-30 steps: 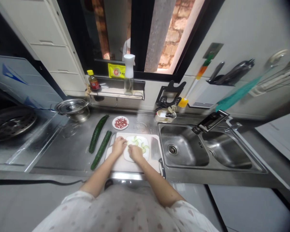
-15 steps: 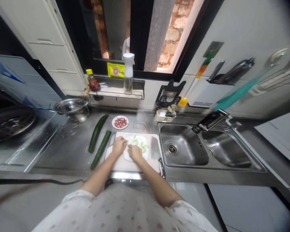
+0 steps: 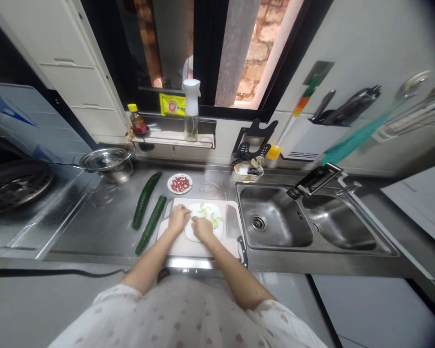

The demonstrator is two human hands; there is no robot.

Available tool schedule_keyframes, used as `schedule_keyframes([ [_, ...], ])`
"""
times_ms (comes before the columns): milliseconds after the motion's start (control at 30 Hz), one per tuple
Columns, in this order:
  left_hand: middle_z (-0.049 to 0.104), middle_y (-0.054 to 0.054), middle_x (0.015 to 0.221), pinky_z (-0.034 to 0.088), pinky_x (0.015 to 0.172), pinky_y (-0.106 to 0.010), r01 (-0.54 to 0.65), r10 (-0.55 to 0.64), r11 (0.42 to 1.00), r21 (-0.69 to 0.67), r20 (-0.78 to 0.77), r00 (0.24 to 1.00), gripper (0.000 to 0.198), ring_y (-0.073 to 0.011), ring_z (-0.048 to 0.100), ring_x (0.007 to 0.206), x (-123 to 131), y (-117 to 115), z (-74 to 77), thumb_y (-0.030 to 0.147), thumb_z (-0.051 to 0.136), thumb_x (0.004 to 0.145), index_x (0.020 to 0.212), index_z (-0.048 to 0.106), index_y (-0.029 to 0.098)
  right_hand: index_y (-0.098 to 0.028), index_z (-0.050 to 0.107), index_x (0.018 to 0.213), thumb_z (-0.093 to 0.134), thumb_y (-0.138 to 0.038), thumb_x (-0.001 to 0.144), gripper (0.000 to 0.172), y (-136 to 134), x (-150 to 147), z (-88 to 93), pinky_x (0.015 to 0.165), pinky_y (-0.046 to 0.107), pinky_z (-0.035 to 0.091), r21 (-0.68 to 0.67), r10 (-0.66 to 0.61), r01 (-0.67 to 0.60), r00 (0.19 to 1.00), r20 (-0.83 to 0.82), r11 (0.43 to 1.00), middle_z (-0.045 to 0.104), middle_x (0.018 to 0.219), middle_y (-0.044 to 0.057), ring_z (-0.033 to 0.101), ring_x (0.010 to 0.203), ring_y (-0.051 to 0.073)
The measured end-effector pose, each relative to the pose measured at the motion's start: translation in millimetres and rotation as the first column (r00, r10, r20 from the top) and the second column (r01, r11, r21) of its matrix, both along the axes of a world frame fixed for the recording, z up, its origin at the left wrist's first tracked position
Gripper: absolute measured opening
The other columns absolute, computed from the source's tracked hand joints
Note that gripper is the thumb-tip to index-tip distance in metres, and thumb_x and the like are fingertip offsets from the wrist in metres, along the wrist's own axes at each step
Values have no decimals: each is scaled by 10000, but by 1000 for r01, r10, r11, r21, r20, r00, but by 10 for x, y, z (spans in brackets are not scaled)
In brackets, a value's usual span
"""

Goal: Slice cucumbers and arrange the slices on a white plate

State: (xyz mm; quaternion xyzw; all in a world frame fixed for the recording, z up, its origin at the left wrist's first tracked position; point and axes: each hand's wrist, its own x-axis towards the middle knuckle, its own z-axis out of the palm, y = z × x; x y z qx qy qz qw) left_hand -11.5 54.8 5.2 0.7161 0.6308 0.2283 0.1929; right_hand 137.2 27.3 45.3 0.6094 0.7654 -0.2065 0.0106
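Note:
A white square plate (image 3: 194, 238) rests on the white cutting board (image 3: 177, 250), with pale green cucumber slices (image 3: 216, 222) set in curved groups at its back and right. My left hand (image 3: 180, 218) is at the plate's left edge, fingers bent and pressed together. Just right of it, my right hand (image 3: 203, 229) is over the plate with its fingers closed in a pinch. Whatever lies between the fingertips of either hand is too small to make out. A knife (image 3: 242, 250) with a black handle lies along the board's right side.
Two whole cucumbers (image 3: 145, 201) lie left of the board. Behind it stands a small plate of chopped red pieces (image 3: 180, 183). A double sink (image 3: 275, 237) is on the right, and a lidded steel pot (image 3: 120, 172) at the back left. A spray bottle (image 3: 192, 110) stands on the shelf.
The view has shifted very slightly. Both hands, the slices and the plate stay in the same places.

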Motion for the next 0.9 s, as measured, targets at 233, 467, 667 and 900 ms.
schedule_keyframes([
  [233, 617, -77, 1013, 420, 923, -355, -174, 171, 983, 51, 58, 984, 246, -230, 531, 996, -113, -60, 47, 260, 550, 814, 989, 713, 202, -224, 612, 1188, 435, -310, 906, 344, -58, 121, 100, 769, 252, 403, 67, -125, 138, 976, -177, 988, 703, 1010, 75, 625, 939, 188],
  [467, 643, -81, 1009, 441, 909, -337, -395, 394, 919, -5, -6, 919, 289, -231, 566, 1007, -457, -188, -5, 299, 524, 820, 1035, 688, 195, -210, 678, 1084, 442, -346, 885, 338, -252, 524, 136, 740, 243, 442, 153, -194, 288, 874, -446, 945, 719, 886, 54, 642, 835, 180],
  [667, 619, -98, 1083, 453, 863, -297, -327, 319, 944, -44, -131, 939, 331, -219, 583, 992, -403, -200, 34, 318, 490, 848, 1105, 656, 191, -191, 696, 982, 441, -354, 858, 327, -395, 731, 163, 703, 256, 468, 164, -201, 362, 780, -593, 918, 719, 862, 59, 651, 777, 186],
  [900, 578, -132, 1099, 467, 774, -328, -327, 270, 935, -135, -325, 906, 313, -270, 562, 1007, -256, -112, 100, 361, 470, 855, 1037, 668, 202, -183, 706, 958, 450, -372, 843, 339, -464, 757, 194, 706, 267, 487, 155, -219, 389, 757, -616, 908, 724, 835, 66, 656, 753, 193],
])
